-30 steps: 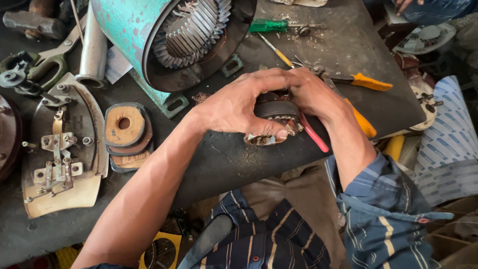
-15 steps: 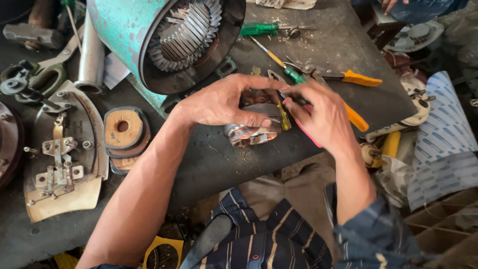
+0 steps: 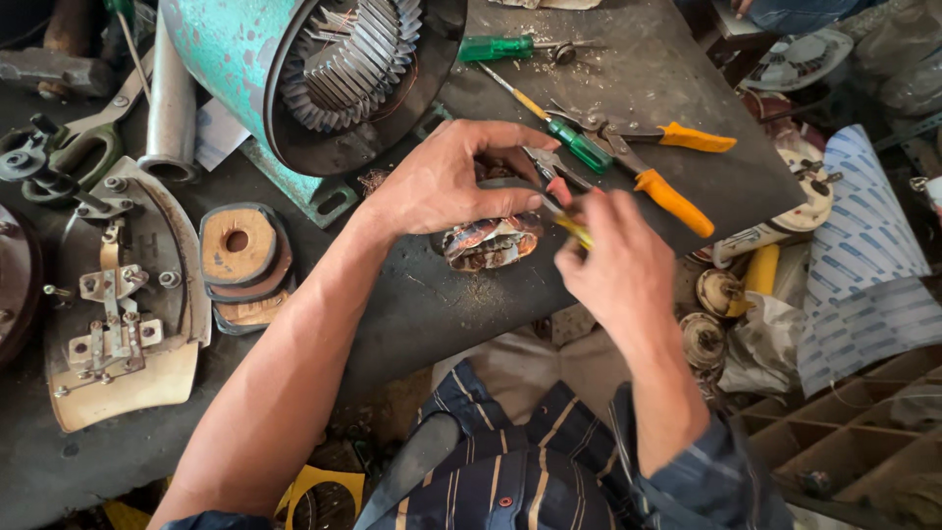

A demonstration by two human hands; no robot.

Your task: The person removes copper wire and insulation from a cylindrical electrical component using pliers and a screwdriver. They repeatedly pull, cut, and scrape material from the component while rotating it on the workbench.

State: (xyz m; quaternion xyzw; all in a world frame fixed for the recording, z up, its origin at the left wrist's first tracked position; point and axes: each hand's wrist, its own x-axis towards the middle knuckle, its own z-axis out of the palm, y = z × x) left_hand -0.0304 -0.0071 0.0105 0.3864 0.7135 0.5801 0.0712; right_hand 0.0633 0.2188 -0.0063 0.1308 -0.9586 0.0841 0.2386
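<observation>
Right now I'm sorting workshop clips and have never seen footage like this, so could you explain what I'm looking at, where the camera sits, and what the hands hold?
This is one view from a camera worn on a person's head, looking down at their own two bare hands over a dark, dirty workbench. The left hand presses down on a small wound coil part lying on the bench. The right hand holds a thin yellow-handled tool at the top of that part; its tip is hidden, so I cannot tell what kind it is. Behind the hands stands a big teal motor housing with metal fins inside. Nearby lie orange-handled pliers and two green-handled screwdrivers. On the left sit a curved metal cover and a round brown ring.
</observation>
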